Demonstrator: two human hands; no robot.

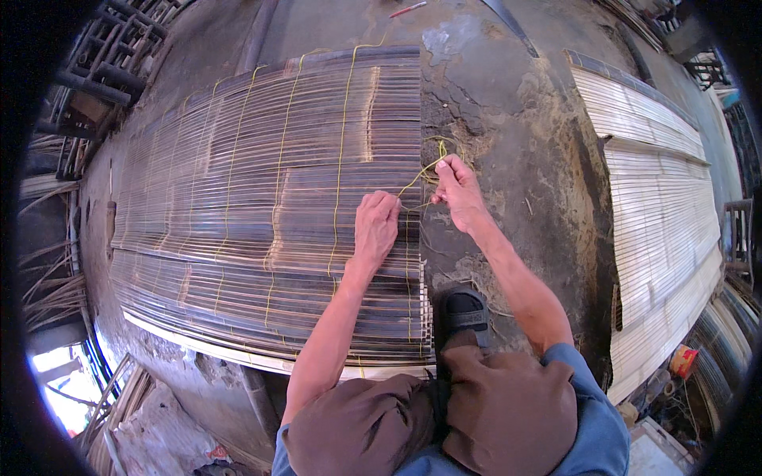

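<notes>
A wide blind of dark bamboo slats [309, 198] lies flat on the floor in front of me and to my left, crossed by several lines of yellow cord. My left hand [376, 228] rests on the slats near the right edge, fingers closed around the yellow cord there. Just past that edge my right hand [460, 193] pinches the yellow cord [413, 182], which runs slanting between the two hands. Loose loops of the same cord hang behind and beside my right hand, over the floor.
A pale slatted blind [659, 190] lies to the right. My sandalled foot [464, 311] is beside the dark blind's near right corner. At the far side lies a red pen-like stick [408, 9]. Bamboo frames [95, 79] and thin strips line the left wall.
</notes>
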